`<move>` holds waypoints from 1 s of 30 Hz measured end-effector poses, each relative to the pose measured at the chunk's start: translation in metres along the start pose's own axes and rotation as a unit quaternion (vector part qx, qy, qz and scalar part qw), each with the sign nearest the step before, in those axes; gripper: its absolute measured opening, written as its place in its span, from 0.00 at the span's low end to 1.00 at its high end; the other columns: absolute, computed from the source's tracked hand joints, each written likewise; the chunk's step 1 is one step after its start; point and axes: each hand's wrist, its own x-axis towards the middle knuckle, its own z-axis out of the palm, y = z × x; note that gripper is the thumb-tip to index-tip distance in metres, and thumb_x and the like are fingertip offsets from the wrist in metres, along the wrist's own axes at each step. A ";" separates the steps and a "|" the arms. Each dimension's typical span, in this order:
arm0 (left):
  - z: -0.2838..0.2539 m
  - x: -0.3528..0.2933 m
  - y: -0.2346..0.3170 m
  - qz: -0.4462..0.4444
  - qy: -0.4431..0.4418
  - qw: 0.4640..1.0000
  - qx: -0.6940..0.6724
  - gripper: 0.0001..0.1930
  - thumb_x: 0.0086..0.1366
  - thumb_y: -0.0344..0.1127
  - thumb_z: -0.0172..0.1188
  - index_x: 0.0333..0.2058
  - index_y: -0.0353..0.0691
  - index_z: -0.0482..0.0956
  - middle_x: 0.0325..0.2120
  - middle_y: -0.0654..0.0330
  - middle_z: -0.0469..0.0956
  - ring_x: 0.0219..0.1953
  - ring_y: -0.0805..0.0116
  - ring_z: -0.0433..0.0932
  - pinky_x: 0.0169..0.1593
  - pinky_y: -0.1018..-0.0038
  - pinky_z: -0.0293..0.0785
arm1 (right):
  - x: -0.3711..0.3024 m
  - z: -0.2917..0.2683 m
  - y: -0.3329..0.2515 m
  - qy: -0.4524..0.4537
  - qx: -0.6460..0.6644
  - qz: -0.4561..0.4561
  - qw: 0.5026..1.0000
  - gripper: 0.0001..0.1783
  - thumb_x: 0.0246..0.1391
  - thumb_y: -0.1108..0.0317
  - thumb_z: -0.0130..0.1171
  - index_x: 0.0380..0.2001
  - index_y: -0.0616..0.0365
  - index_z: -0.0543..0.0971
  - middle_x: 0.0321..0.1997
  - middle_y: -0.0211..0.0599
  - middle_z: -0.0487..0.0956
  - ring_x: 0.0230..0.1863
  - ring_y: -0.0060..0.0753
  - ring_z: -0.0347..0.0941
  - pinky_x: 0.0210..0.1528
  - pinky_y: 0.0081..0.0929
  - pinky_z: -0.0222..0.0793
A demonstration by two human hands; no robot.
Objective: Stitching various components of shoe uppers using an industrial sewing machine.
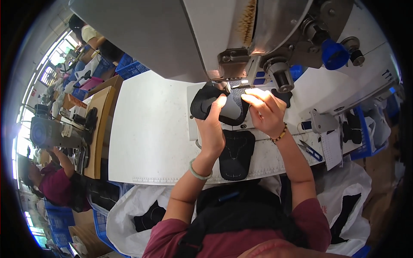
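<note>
Under the head of a sewing machine [234,64], a curved black padded fabric piece [200,102] with a grey lining is held up from the table. My left hand [211,129] grips its near left side, thumb on top of the edge. On the other side, my right hand [267,112] has thumb and forefinger pinched together at the piece's right edge, close to the needle area. The needle itself is hidden. Just below, a flat black fabric piece [235,155] with pale marking lines lies on the table's near edge.
Blue-handled thread snips [311,151] lie right of my right forearm on the white table [146,124]. White sacks [122,215] with black pieces hang along the front edge. A blue crate [371,133] stands at right. Co-workers sit at the left, one by another machine [53,131].
</note>
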 end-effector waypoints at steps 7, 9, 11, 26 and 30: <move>0.025 -0.014 0.004 0.043 0.074 0.996 0.019 0.08 0.55 0.25 0.51 0.34 0.32 0.75 0.31 0.64 0.74 0.35 0.76 0.71 0.43 0.80 0.66 | 0.000 -0.001 0.000 0.041 0.053 0.085 0.994 0.17 0.37 0.82 0.55 0.35 0.55 0.77 0.34 0.33 0.77 0.22 0.29 0.72 0.22 0.20 0.67; 0.026 -0.014 0.005 0.046 0.079 0.996 0.009 0.07 0.56 0.25 0.51 0.33 0.32 0.74 0.30 0.65 0.73 0.34 0.76 0.71 0.42 0.79 0.66 | 0.001 -0.007 -0.009 0.071 0.099 0.184 0.975 0.07 0.43 0.76 0.56 0.29 0.55 0.77 0.25 0.33 0.76 0.16 0.27 0.69 0.17 0.19 0.64; 0.023 -0.012 0.004 0.041 0.068 0.997 0.006 0.06 0.56 0.26 0.52 0.33 0.32 0.74 0.30 0.65 0.73 0.34 0.76 0.71 0.42 0.79 0.66 | 0.001 -0.012 -0.014 0.001 0.128 0.234 0.964 0.02 0.45 0.73 0.56 0.25 0.57 0.77 0.20 0.34 0.74 0.15 0.24 0.67 0.16 0.18 0.61; -0.048 0.020 0.029 0.474 -0.240 0.675 0.512 0.36 0.42 0.30 0.64 0.55 0.45 0.67 0.47 0.67 0.74 0.54 0.72 0.68 0.60 0.65 0.54 | 0.007 -0.011 -0.019 -0.120 0.445 0.509 0.727 0.14 0.58 0.66 0.52 0.24 0.67 0.76 0.16 0.30 0.73 0.05 0.10 0.53 0.08 0.13 0.58; -0.049 0.032 0.023 0.492 -0.235 0.692 0.473 0.42 0.31 0.34 0.71 0.54 0.49 0.69 0.43 0.71 0.75 0.50 0.71 0.69 0.56 0.68 0.56 | 0.008 -0.010 -0.020 -0.114 0.469 0.503 0.717 0.14 0.58 0.67 0.52 0.25 0.68 0.77 0.15 0.29 0.73 0.05 0.10 0.54 0.08 0.13 0.57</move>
